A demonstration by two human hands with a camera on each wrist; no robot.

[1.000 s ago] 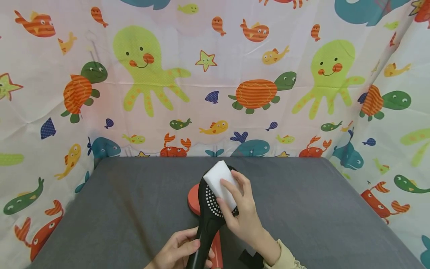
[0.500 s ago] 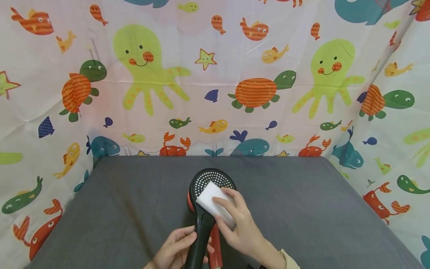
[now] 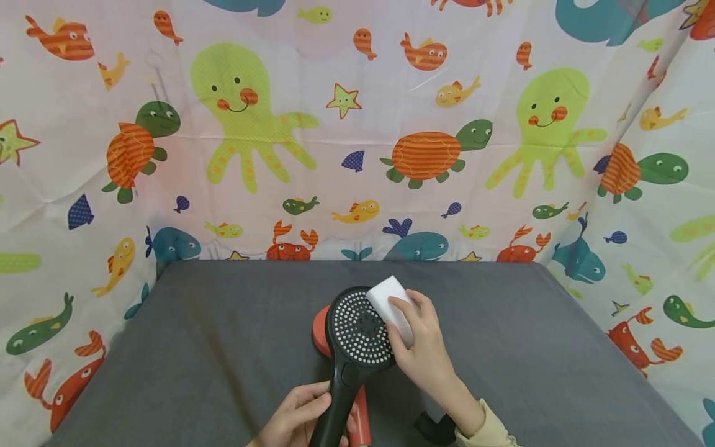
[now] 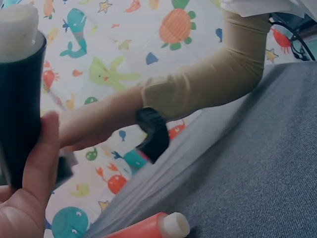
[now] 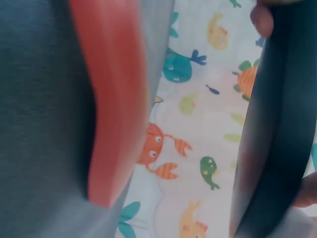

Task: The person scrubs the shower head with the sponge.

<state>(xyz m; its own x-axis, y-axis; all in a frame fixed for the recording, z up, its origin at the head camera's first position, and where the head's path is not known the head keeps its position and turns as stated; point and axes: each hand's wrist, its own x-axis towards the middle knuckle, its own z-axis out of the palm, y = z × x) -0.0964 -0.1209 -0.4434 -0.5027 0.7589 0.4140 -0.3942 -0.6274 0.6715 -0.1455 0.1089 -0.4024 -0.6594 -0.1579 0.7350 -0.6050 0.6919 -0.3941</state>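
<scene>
A black handheld shower head [image 3: 357, 329] is tilted up over the table, its dotted spray face toward the head camera. My left hand [image 3: 298, 415] grips its handle, thumb along the front; in the left wrist view the handle [image 4: 20, 104] ends in a white connector [image 4: 19, 32]. Between the fingers and thumb of my right hand [image 3: 429, 354] is a white sponge [image 3: 385, 295], at the right edge of the spray face. Behind and below lies a red shower head [image 3: 320, 332] on the table, partly hidden by the black one.
Grey cloth covers the table [image 3: 223, 347]. A curtain [image 3: 346, 62] printed with sea animals stands around the back and sides. The red shower head's white connector [image 4: 176, 225] points toward the person. A black strap [image 4: 153, 134] hangs at the right wrist.
The sponge went from over the spray face down to its lower part, then up to its right edge. The black shower head dipped and tilted back; the left hand keeps its grip.
</scene>
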